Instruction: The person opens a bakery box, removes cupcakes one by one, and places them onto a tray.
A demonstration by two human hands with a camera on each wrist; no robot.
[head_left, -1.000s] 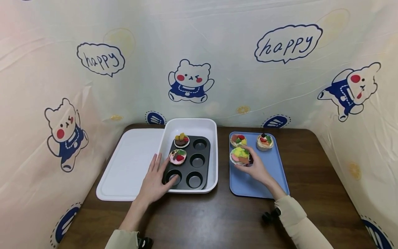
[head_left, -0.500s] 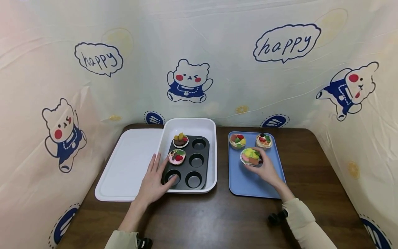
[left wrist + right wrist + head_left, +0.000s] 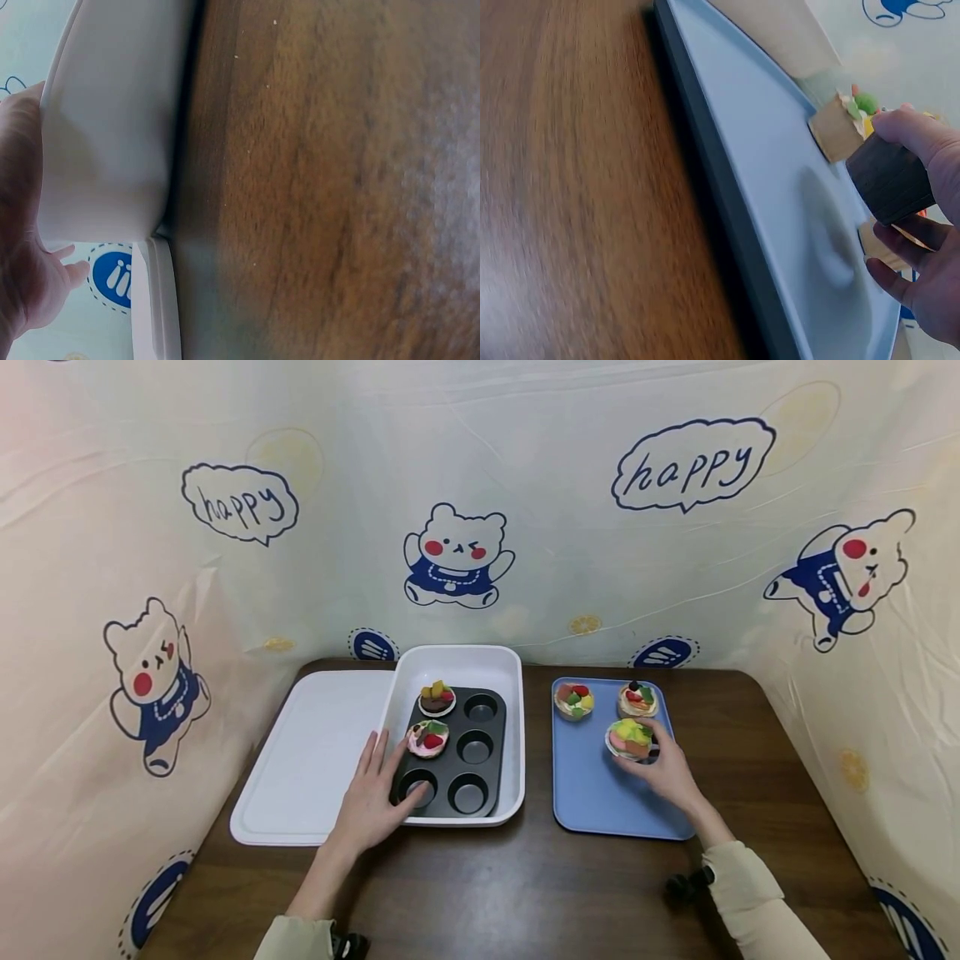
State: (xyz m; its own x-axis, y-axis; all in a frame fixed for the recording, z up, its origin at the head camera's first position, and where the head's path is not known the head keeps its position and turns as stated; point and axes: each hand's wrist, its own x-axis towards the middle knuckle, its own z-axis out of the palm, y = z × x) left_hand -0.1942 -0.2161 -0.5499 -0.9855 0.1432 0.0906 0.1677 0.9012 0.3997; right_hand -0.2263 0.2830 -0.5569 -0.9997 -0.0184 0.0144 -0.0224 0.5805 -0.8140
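My right hand [image 3: 669, 772] grips a toy cupcake [image 3: 628, 739] with yellow, pink and brown topping, just above the blue tray [image 3: 600, 802]. In the right wrist view its dark cup [image 3: 892, 180] is between thumb and fingers, lifted off the tray. Two more toy cupcakes stand on the tray's far side, one at the back left [image 3: 573, 702] and one at the back right [image 3: 637, 700]. My left hand [image 3: 371, 802] rests spread on the near left edge of the white bin [image 3: 513, 777], fingers by the dark muffin pan [image 3: 446, 768].
Inside the bin, the pan's left column bears a chocolate-topped cupcake [image 3: 437, 699] and a pink one [image 3: 428, 739]; its other cups hold nothing visible. A white lid or board [image 3: 307, 760] lies left of the bin. Patterned cloth [image 3: 450, 443] hangs behind the wooden table [image 3: 480, 893].
My right hand has carried the yellow-topped cupcake rightward across the blue tray, from near the left edge toward the right side. The left hand has stayed put.
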